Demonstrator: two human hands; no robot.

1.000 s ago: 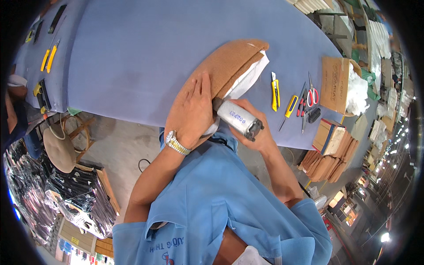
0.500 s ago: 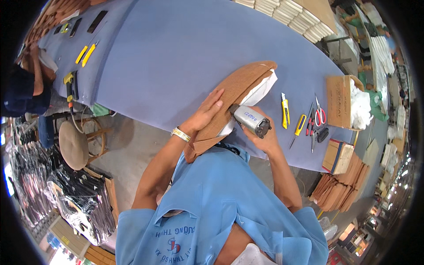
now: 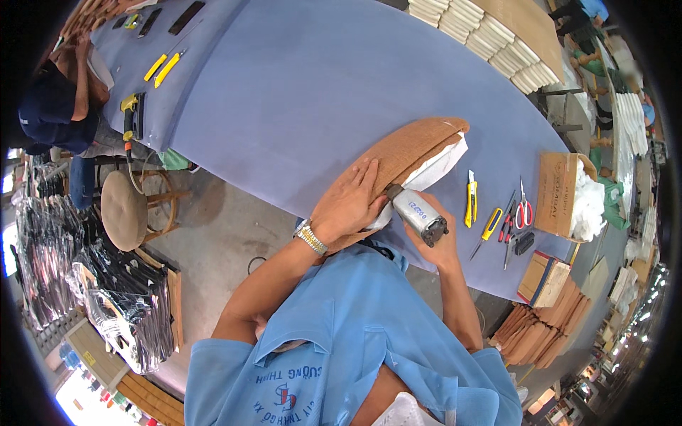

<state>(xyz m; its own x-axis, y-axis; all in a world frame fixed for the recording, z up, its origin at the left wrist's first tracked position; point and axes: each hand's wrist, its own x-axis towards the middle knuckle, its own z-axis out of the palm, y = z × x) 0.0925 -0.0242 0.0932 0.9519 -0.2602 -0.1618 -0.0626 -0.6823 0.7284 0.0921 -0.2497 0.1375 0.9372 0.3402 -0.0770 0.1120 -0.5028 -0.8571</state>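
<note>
A brown fabric-covered seat cushion, with white lining showing along its right side, lies tilted over the table's near edge against my body. My left hand lies flat on the brown fabric, fingers stretched out and thumb toward the lining edge. In my right hand is a grey staple gun with a dark nose and rear cap. Its nose touches or nearly touches the cushion's edge close to my left thumb; exact contact is hard to see. The right fingers wrap around the gun, partly hidden beneath it.
Right of the cushion lie a yellow utility knife, a screwdriver and red-handled scissors. Beyond stands a cardboard box of white stuffing. Far left, a person sits near yellow pliers and another staple gun.
The whole view has shifted slightly. My left hand has slid along the fabric toward the gun's nose, its fingers now more spread. The staple gun stays in my right hand at the cushion's edge.
</note>
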